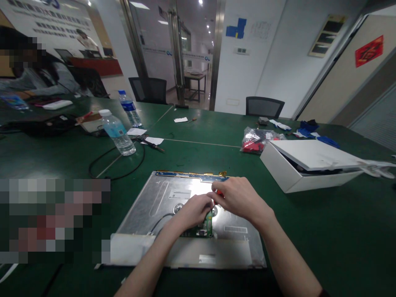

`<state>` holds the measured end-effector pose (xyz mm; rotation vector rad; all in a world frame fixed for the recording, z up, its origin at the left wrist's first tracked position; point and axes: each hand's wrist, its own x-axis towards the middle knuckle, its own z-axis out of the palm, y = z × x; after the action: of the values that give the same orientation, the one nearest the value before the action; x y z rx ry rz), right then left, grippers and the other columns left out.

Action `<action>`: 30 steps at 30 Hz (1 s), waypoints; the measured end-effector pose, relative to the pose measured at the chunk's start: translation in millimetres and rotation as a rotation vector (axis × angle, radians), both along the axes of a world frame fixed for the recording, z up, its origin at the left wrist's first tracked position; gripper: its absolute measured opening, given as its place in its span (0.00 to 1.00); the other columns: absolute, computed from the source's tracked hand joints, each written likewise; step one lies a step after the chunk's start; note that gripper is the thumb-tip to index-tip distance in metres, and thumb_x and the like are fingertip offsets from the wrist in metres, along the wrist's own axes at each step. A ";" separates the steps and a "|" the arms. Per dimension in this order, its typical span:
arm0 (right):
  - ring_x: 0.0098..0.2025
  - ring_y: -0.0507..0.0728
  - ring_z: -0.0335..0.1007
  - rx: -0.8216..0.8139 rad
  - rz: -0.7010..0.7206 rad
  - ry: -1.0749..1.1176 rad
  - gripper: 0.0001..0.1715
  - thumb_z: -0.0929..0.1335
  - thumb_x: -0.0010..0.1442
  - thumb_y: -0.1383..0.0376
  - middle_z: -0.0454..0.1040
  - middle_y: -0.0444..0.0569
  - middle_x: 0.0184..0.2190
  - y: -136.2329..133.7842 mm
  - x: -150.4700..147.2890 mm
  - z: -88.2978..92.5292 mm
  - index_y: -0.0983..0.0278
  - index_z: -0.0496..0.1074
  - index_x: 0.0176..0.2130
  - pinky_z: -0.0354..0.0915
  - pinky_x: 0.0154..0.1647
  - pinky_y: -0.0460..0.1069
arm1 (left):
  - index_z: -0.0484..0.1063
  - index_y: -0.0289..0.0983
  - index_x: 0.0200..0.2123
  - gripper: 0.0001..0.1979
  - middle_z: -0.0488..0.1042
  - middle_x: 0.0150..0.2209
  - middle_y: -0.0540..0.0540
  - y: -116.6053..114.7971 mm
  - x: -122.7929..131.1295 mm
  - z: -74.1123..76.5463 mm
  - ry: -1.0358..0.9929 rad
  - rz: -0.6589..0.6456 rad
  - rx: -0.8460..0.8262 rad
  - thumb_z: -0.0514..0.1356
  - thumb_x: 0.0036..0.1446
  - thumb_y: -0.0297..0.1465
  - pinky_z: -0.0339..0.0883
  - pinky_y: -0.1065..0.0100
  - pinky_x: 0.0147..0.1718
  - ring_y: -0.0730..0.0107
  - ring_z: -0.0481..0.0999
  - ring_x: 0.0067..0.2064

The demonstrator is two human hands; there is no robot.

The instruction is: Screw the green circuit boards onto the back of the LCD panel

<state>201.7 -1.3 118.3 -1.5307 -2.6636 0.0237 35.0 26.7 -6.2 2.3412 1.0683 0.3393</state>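
A flat metal display panel (244, 243) lies back side up on the table in front of me. On it sits a green circuit board (208, 225), partly covered by my left hand. My right hand (236, 196) is closed around a small red-handled tool (219, 192), mostly hidden by the fingers. Beside it, my left hand (196, 210) has its fingers pinched together just above the board; what they hold is hidden. A thin black cable (159, 218) curves across the panel, and a blue strip board (182, 176) runs along its far edge.
A white box (309, 181) with a tilted lid stands right, near a plastic bag with red items (255, 142). Water bottles (119, 134), a black cable (117, 178) and paper scraps (153, 141) are at left. A seated person (46, 78) is at far left.
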 end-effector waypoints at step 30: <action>0.33 0.55 0.72 -0.016 0.019 0.080 0.06 0.65 0.59 0.63 0.77 0.47 0.32 -1.0 1.5 0.0 0.62 0.71 0.37 0.49 0.26 0.47 | 0.72 0.36 0.33 0.09 0.76 0.36 0.44 -0.1 0.6 -0.3 0.012 0.016 0.007 0.52 0.56 0.25 0.65 0.67 0.37 0.62 0.74 0.38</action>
<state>203.2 -2.3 118.3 -1.4760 -2.6229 0.1056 35.6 26.5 -6.5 2.3445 1.0933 0.3359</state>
